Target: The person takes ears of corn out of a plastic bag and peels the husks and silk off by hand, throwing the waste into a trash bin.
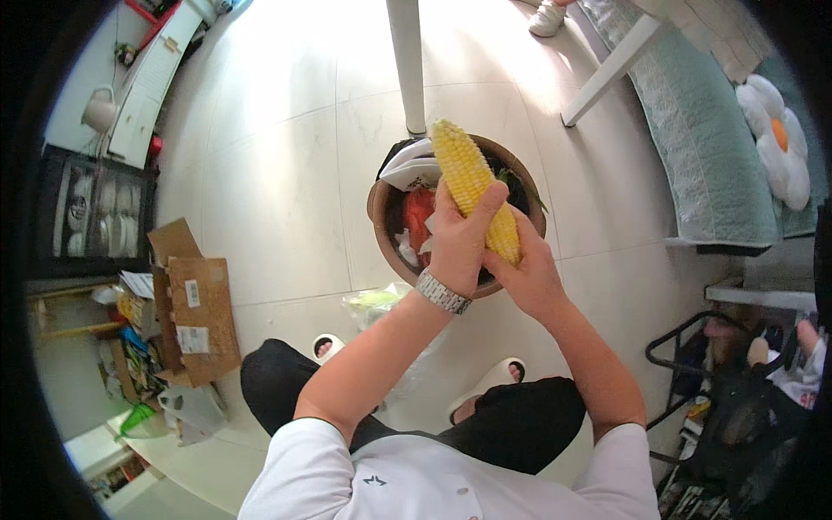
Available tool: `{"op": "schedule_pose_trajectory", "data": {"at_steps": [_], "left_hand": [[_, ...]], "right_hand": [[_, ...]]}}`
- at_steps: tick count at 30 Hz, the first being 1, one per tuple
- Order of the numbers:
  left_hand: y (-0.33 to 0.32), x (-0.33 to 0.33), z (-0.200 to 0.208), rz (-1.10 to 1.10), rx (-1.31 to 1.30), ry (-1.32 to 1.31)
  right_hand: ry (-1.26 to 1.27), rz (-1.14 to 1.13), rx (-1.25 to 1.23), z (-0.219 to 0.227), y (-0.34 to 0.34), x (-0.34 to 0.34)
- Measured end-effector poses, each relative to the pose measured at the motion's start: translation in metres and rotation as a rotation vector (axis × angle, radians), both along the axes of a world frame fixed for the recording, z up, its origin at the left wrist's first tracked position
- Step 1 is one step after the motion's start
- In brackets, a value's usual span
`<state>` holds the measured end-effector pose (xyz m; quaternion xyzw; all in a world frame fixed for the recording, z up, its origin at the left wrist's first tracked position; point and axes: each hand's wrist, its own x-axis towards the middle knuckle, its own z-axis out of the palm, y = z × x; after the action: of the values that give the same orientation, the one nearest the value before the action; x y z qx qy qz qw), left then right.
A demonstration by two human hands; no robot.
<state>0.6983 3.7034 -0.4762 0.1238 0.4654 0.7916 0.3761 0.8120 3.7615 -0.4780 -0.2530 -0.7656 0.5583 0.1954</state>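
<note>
I hold the corn cob (472, 186) with both hands above the brown bin (379, 208) at twelve o'clock. My left hand (458, 247) wraps it tightly, my right hand (529, 273) grips its lower end. The cob looks already bare; I judge husking nearly finished.

A pale tiled floor (277, 191) carries a brown bin (379, 208), a cardboard box (201, 321) and a clear plastic bag (374, 303)

Home interior: tiled floor (286, 173), quilted bed (702, 147), flower cushion (776, 139), cardboard box (198, 316).
</note>
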Motion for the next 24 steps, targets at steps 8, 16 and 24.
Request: {"op": "schedule_pose_trajectory", "data": {"at_steps": [8, 16, 24], "left_hand": [[0.013, -0.040, -0.013, 0.091, -0.084, 0.317], [-0.004, -0.053, -0.032, -0.097, -0.245, 0.352], [-0.019, -0.065, -0.022, -0.832, -0.748, 1.566]], "right_hand": [[-0.009, -0.093, 0.098, 0.002, -0.006, 0.010], [-0.019, -0.187, -0.316, 0.014, 0.009, 0.014], [-0.115, -0.299, 0.033, 0.014, 0.042, 0.034]]}}
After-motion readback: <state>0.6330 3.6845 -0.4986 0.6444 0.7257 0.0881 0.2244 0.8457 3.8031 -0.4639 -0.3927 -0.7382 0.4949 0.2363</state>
